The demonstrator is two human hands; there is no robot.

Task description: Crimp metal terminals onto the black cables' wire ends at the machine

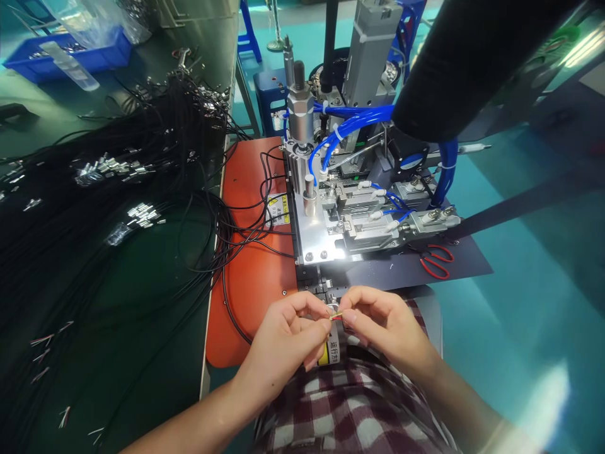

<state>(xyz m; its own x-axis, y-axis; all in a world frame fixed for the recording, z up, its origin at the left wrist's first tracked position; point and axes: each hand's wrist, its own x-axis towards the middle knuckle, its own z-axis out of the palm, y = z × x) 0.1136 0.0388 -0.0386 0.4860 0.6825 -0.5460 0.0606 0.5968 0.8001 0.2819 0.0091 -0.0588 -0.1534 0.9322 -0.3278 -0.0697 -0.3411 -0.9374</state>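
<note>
Your left hand (283, 343) and right hand (385, 325) meet just before the machine (350, 208), fingertips pinched on the thin wire ends (335, 313) between them, held close for a clear view; black cables (94, 208) lie massed on the counter (155, 328) to your left.

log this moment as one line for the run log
left hand: pinching thin wire ends | right hand: pinching same wire ends | position: in front of machine | nearby: black cable bundle, red scissors
</note>
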